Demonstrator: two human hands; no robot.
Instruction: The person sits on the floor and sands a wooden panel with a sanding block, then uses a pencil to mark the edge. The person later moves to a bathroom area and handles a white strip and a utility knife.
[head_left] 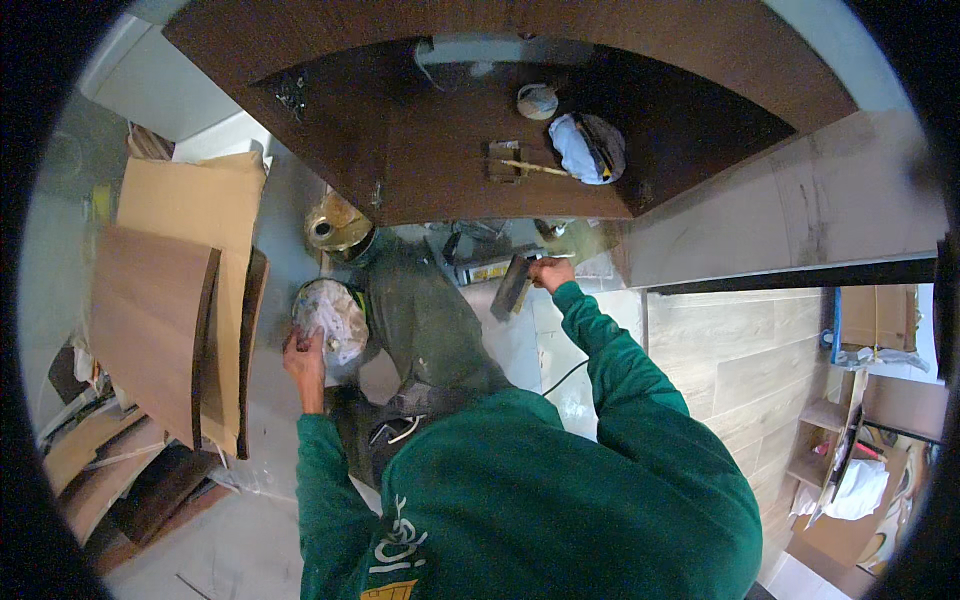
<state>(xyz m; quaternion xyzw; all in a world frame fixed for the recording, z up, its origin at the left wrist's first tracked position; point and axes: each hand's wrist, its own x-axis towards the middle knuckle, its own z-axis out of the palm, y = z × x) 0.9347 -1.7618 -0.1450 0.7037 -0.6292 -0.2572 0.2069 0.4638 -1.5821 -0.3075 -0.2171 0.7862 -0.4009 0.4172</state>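
My left hand (305, 362) is at a round, whitish, stained rag-like bundle (335, 312) beside my left leg. Its fingers curl against the near edge; whether the bundle sits on a tub underneath is hard to make out. In front of my right knee, my right hand (552, 273) pinches a small flat dark rectangular piece (511, 288) by its upper end. The piece tilts down to the left, above the light floor. Just past it lie a long tube with a yellowish label (487, 272) and several small dark tools.
An open brown cabinet (430, 130) fills the far side, holding a round tub (537, 101), a white cloth bundle (580, 150) and a small wooden piece (503, 162). A metal can (340, 225) stands by its left corner. Brown boards (150, 320) and cardboard (190, 195) lean at left.
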